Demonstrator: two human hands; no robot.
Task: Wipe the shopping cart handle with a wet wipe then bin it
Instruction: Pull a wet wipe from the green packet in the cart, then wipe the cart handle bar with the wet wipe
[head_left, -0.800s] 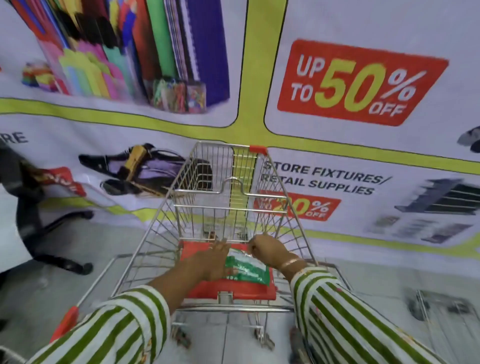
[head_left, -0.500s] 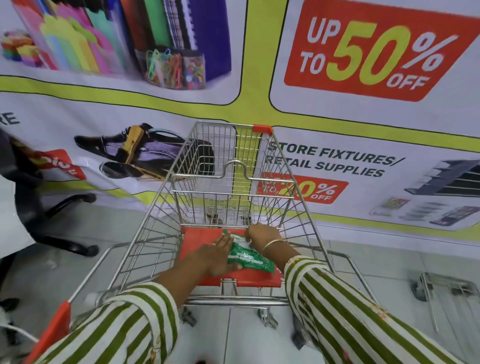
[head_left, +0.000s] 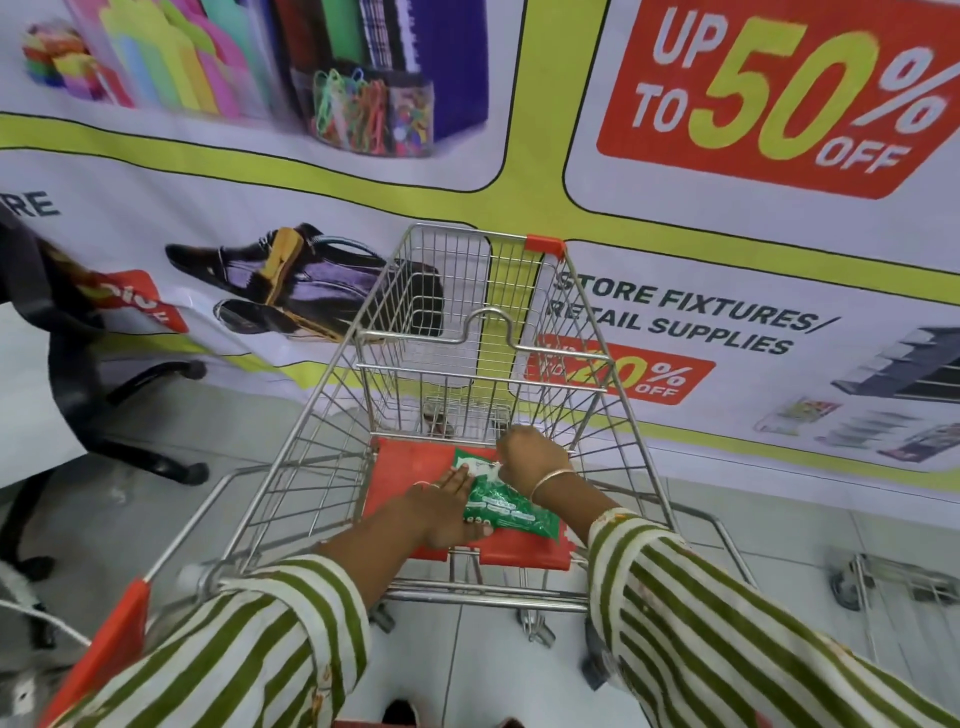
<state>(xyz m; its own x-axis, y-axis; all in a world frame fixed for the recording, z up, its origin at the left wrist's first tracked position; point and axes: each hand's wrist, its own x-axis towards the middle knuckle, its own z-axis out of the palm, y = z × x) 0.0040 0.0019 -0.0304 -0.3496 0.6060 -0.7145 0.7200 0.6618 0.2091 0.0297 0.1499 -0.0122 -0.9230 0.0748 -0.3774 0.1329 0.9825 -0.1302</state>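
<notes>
On a pale tiled floor before a sale banner, the left hand presses flat on the green wipe pack; the right hand pinches its top.

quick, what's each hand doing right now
Left hand: open, lying flat on the green wipes pack, pinning it to the red seat flap.
Right hand: closed, pinching at the pack's white top end; whether a wipe is out cannot be told.
</notes>
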